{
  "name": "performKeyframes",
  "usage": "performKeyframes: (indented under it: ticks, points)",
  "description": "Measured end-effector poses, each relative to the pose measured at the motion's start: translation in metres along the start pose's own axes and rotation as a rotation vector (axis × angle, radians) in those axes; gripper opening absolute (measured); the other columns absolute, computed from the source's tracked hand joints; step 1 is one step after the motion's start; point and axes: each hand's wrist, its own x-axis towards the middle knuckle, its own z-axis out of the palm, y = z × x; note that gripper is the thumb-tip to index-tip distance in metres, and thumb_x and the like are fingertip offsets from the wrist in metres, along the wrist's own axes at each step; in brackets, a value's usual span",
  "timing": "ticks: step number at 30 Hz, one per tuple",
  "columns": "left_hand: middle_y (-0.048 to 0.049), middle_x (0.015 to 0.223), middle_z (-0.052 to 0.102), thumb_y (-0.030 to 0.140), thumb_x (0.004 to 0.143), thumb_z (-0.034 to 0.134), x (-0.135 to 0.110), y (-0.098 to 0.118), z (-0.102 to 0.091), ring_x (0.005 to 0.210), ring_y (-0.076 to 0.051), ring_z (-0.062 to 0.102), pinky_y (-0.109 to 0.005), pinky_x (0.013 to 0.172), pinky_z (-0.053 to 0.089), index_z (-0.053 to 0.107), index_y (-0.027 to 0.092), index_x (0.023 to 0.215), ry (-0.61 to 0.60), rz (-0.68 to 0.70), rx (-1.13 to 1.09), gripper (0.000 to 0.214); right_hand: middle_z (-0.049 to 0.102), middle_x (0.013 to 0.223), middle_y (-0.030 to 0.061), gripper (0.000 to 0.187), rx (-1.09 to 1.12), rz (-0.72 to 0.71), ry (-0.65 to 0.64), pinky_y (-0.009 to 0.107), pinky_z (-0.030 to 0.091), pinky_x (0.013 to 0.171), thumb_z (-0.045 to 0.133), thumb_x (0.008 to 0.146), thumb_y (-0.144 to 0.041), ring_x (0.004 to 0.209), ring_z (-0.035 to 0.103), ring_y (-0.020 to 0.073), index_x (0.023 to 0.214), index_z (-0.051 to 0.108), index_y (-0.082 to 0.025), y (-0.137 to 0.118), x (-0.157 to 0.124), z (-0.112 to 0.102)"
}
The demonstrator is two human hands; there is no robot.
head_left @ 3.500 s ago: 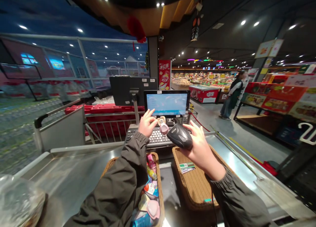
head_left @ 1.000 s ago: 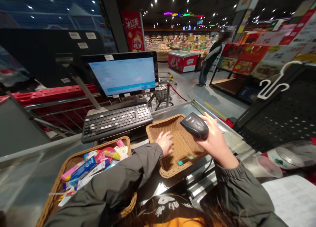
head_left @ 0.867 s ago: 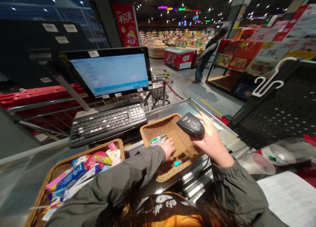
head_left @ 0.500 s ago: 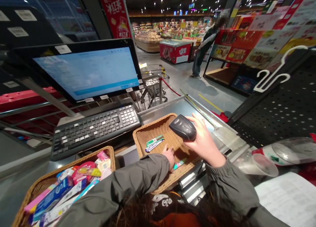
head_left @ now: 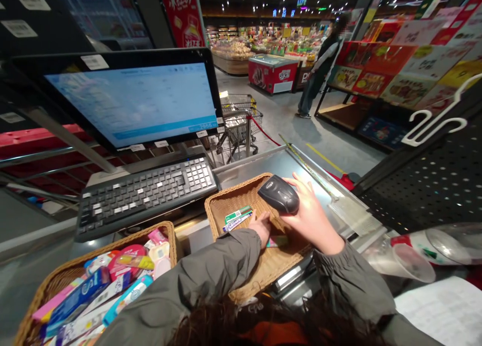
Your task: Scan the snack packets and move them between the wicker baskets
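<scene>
Supermarket checkout counter [head_left: 256, 164], with both your hands at the wicker basket [head_left: 241, 191] in the lower middle of the frame.
Your right hand [head_left: 309, 213] is clamped around a black barcode scanner [head_left: 279, 194], which you hold over the basket's right part; your left hand [head_left: 261, 225] is down inside, fingers curled, and whether it grips anything you cannot tell from this angle. Just left of it lie a green packet [head_left: 238, 214] and a white-and-blue packet [head_left: 238, 222]; a green-and-pink packet [head_left: 277, 241] shows just below it. Farther out, you have a second wicker basket [head_left: 172, 243] of mixed packages at lower left, a keyboard [head_left: 150, 194] and lit monitor [head_left: 131, 102] above it, and a standing person [head_left: 320, 65] at upper right.
</scene>
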Motion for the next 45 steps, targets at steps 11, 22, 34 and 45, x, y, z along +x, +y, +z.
performKeyframes:
  ticks: [11, 22, 34, 45]
  points:
    - [-0.0219, 0.155, 0.036, 0.039, 0.072, 0.073, -0.004, -0.007, -0.008, 0.145, -0.038, 0.029, -0.062, 0.119, 0.011, 0.063, 0.013, 0.122, -0.005, -0.070, 0.104, 0.058, 0.056, 0.136, 0.0136, 0.046, -0.016, -0.016, 0.054, 0.070, 0.020, 0.114, 0.064, 0.073, -0.027, 0.143, 0.032, 0.0404, 0.118, 0.059, -0.021, -0.001, -0.003, -0.008]
    - [-0.0149, 0.155, 0.040, 0.024, 0.097, 0.029, 0.001, -0.010, -0.001, 0.146, -0.027, 0.031, -0.051, 0.123, 0.011, 0.058, 0.013, 0.133, 0.056, -0.023, 0.109, 0.048, 0.056, 0.135, 0.0147, 0.045, -0.013, -0.035, 0.074, 0.070, 0.021, 0.114, 0.064, 0.076, -0.030, 0.142, 0.033, 0.0397, 0.120, 0.059, -0.021, 0.006, -0.003, -0.011]
    - [-0.0119, 0.156, 0.039, 0.026, 0.092, 0.046, 0.008, -0.028, -0.010, 0.147, -0.029, 0.027, -0.061, 0.120, 0.011, 0.057, 0.017, 0.136, -0.033, -0.032, 0.050, 0.047, 0.056, 0.135, 0.0143, 0.046, -0.006, -0.031, 0.092, 0.070, 0.019, 0.115, 0.063, 0.074, -0.026, 0.143, 0.032, 0.0385, 0.120, 0.059, -0.021, 0.008, -0.002, -0.012]
    - [-0.0198, 0.154, 0.038, 0.034, 0.092, 0.051, 0.008, -0.043, -0.013, 0.144, -0.034, 0.032, -0.063, 0.117, 0.016, 0.070, 0.013, 0.117, 0.127, -0.252, 0.051, 0.038, 0.057, 0.134, 0.0138, 0.043, -0.017, -0.060, 0.113, 0.068, 0.021, 0.115, 0.064, 0.072, -0.024, 0.143, 0.033, 0.0390, 0.115, 0.060, -0.020, 0.006, -0.004, -0.013]
